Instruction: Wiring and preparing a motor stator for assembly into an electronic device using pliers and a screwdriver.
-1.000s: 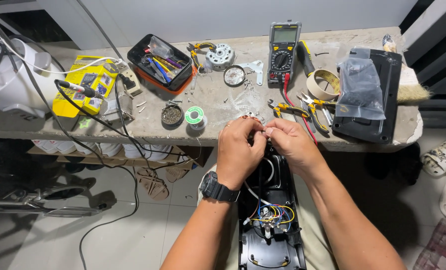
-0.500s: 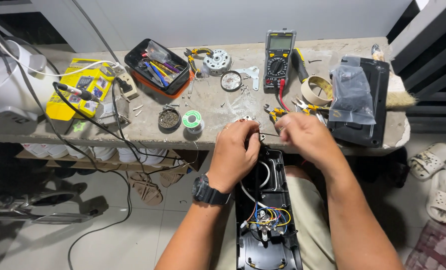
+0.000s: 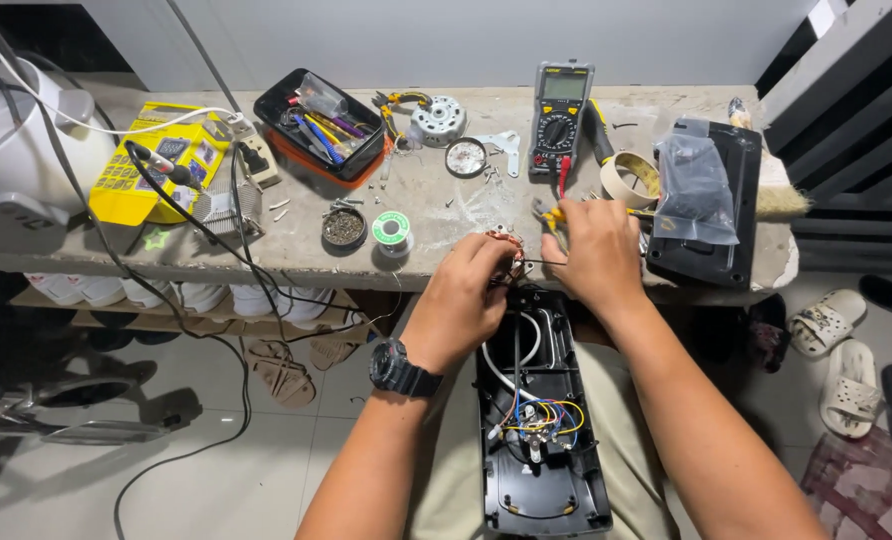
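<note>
My left hand [image 3: 461, 300], with a black watch on its wrist, grips a small copper-wound motor coil [image 3: 509, 252] at the bench's front edge. My right hand [image 3: 591, 255] is just to its right and pinches a thin wire [image 3: 532, 263] that runs from the coil. Below both hands, an opened black appliance housing [image 3: 541, 480] rests on my lap. Inside it are white cable and a bundle of coloured wires [image 3: 538, 415].
On the concrete bench [image 3: 436, 200] are a multimeter [image 3: 560, 118], a black tool tray [image 3: 318, 135], a solder spool [image 3: 393, 230], a screw tin [image 3: 345, 227], a tape roll [image 3: 628, 175], yellow-handled pliers [image 3: 551, 212] and a black cover under a plastic bag [image 3: 711, 200]. Cables hang at the left. Slippers [image 3: 826, 320] lie on the floor.
A second ago my hands were pressed together over the coil. My right hand has since moved to the right, drawing the thin wire out; the left keeps its hold on the coil.
</note>
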